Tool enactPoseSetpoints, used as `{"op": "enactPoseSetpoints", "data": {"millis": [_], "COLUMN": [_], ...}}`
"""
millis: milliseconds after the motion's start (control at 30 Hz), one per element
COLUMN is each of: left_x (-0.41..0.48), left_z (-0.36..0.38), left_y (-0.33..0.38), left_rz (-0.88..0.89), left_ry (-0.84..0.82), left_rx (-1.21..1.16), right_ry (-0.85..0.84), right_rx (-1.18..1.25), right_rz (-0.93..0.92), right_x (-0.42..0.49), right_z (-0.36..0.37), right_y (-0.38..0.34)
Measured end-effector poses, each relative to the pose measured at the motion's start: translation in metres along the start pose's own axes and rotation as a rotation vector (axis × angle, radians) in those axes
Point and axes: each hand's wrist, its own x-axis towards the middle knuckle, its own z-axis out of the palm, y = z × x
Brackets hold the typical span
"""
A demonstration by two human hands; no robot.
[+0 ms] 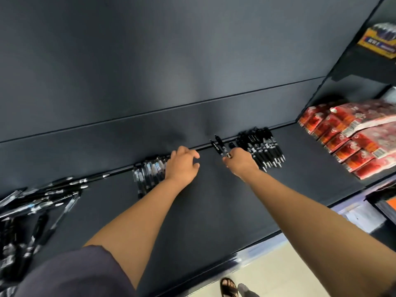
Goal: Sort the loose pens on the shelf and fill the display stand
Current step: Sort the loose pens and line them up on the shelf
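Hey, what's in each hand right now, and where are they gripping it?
The right hand pinches a few black pens by their near ends, the rest sticking out beyond the fingers. The left hand holds nothing.

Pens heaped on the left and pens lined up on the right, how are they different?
The left heap is jumbled, pens crossing; the right row lies side by side, tips alike. The left heap sprawls; the right row is compact. The right hand, gripping black pens, is beside the right row, far from the left heap. Both lie on the dark shelf.
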Motion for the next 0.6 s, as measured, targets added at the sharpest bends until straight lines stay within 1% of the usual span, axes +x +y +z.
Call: {"op": "enactPoseSetpoints", "data": {"millis": [67,133,233,333,433,533,600], "left_x": [0.010,0.019,0.034,0.046,0.053,0.059,0.063], "left_z": [0.011,0.022,0.042,0.061,0.077,0.087,0.090], "left_y": [0.020,0.039,0.069,0.096,0.114,0.127,0.131], "left_rz": [0.067,0.079,0.013,-0.103,-0.221,-0.274,-0.283], "left_ry": [-0.074,-0.146,-0.257,-0.322,-0.316,-0.249,-0.219], "left_rx": [-0.028,-0.061,-0.164,-0.330,-0.523,-0.563,-0.559], "right_ry": [0.051,0.068,0.040,0.053,0.111,0.184,0.178], "right_rx": [-0.047,-0.067,-0.128,-0.184,-0.232,-0.398,-0.451], "right_rz": [0.038,0.073,0.089,0.015,-0.052,-0.184,-0.270], "right_x": [0.010,0.019,0.032,0.044,0.053,0.060,0.064], "right_z": [-0.017,-0.031,-0.044,-0.049,-0.053,-0.054,-0.054], "right_y": [0.016,0.031,0.050,0.060,0.063,0.070,0.073]}}
